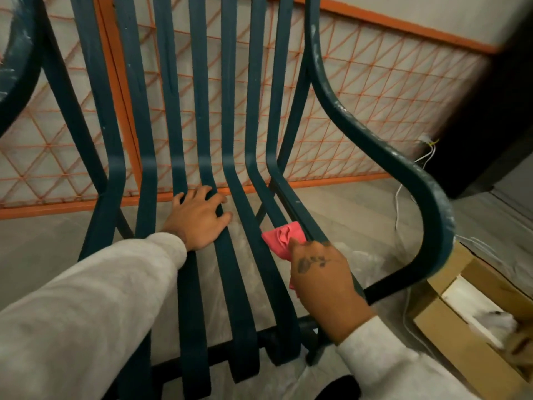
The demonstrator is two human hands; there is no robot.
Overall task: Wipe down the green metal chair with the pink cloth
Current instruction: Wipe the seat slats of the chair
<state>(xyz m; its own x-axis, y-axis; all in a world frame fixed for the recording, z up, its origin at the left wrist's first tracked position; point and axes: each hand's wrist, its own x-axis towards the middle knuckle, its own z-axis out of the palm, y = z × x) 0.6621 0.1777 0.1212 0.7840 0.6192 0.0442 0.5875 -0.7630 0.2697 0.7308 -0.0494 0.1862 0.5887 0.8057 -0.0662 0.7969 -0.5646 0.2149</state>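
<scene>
The green metal chair point(199, 116) fills the view, with long slats that run down the back and bend into the seat. Its right armrest point(375, 140) curves down at the right, with pale scuffs on it. My left hand point(199, 217) lies flat on the middle seat slats, fingers spread, holding nothing. My right hand point(320, 272) presses the pink cloth point(284, 238) onto the rightmost seat slat, next to the side rail. The cloth pokes out beyond my fingers; part of it is hidden under the hand.
An orange metal grille point(360, 90) leans behind the chair. An open cardboard box point(450, 310) sits on the floor at the lower right. A dark block point(496, 111) stands at the right, with white wires point(403, 192) trailing beside it. Part of another green frame point(17, 67) shows at the far left.
</scene>
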